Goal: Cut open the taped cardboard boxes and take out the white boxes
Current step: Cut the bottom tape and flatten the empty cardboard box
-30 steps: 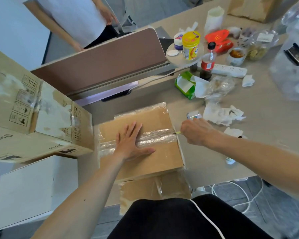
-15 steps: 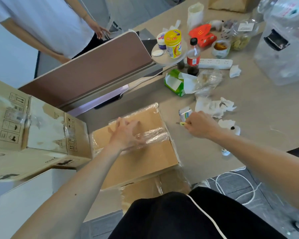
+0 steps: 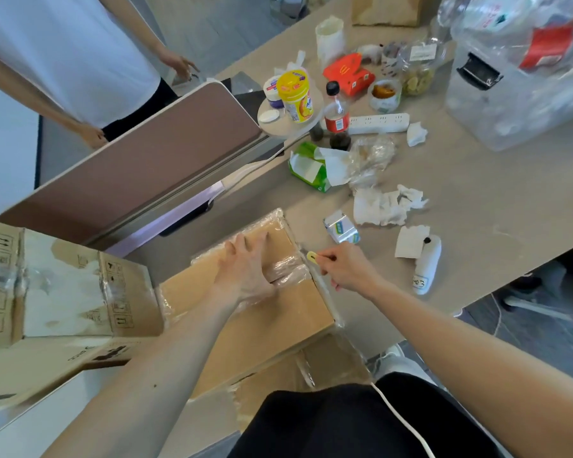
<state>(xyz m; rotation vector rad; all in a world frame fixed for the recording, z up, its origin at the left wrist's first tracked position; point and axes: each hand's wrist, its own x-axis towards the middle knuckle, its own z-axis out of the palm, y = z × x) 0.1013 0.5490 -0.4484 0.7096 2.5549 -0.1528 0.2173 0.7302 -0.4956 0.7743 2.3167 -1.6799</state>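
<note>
Left grip [image 3: 245,269], fingers straight, presses the taped cardboard box [image 3: 278,325]. Right grip [image 3: 346,272] pinches yellow cutter [image 3: 311,257] at the box's right edge.

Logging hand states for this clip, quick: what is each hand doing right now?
Left hand: open, fingers spread flat on the taped cardboard box.
Right hand: closed, pinching a small yellow cutter at the box's right edge.
</note>
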